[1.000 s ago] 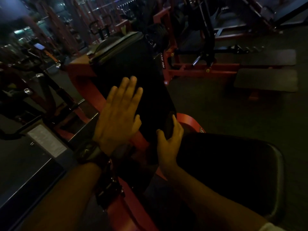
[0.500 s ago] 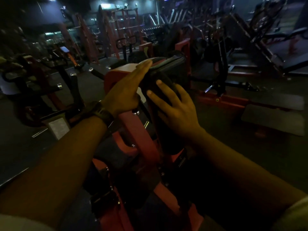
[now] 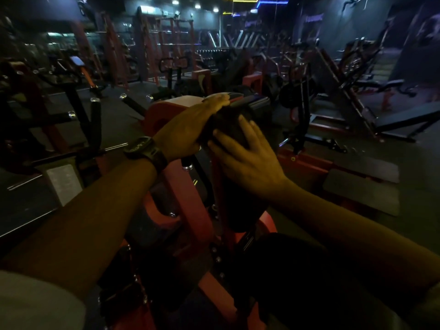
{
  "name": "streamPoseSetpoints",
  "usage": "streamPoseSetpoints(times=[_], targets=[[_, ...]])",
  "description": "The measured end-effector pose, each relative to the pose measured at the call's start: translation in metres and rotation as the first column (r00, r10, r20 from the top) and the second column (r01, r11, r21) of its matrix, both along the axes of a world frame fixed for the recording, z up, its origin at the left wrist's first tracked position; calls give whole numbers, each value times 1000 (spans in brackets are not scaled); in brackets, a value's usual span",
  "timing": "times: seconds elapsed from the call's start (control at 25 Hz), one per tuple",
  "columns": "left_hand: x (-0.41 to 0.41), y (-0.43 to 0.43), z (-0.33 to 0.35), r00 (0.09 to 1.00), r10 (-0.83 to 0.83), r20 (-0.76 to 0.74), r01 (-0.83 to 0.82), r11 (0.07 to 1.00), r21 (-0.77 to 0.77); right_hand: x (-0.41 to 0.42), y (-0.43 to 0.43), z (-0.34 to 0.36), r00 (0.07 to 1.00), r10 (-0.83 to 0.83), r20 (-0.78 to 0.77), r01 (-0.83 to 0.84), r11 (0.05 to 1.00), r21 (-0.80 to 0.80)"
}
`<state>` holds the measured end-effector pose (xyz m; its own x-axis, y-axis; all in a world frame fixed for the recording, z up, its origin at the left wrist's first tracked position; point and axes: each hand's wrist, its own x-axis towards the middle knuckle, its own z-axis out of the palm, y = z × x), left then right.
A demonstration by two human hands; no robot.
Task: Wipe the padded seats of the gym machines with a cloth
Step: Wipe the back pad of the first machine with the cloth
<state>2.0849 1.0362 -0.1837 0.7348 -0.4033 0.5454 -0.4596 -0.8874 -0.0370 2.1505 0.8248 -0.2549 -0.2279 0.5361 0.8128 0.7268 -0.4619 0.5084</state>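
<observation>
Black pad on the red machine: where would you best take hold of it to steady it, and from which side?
Probably its upper end, clasped from both sides. The black pad stands upright and narrow on the red frame, leaving its top edges free. The left hand lies flat along the top left edge; the right hand presses spread on the face.

Both arms reach forward: left hand (image 3: 188, 125) flat, fingers together; right hand (image 3: 247, 158) just beside it, fingers spread.
</observation>
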Motion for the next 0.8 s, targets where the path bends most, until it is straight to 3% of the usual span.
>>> streamPoseSetpoints(times=[0.12,0.2,0.28,0.4,0.44,0.56,0.68,0.8], targets=[[-1,-1,0,999,31,23,-32,999,36,15,-9,8,982,58,178,-10,967,-256],[-1,-1,0,999,48,11,-49,997,57,23,-11,19,983,33,181,8,974,-225],[-3,-3,0,999,44,-3,-43,998,39,12,-11,-7,996,27,86,-11,983,-184],[-8,-8,1,996,92,5,-92,996,21,10,-24,-32,979,65,191,17,917,-399],[-8,-9,2,994,102,23,-103,994,36,15,-24,-23,980,68,186,12,917,-400],[-8,-11,-4,995,75,64,-78,996,34,4,-12,-20,999,11,39,-2,979,-204],[-10,-13,-11,995,75,66,-75,997,5,3,-21,-35,981,84,172,-15,929,-370],[-8,-12,-11,995,73,74,-75,997,24,10,-17,-20,996,19,84,-1,978,-207]])
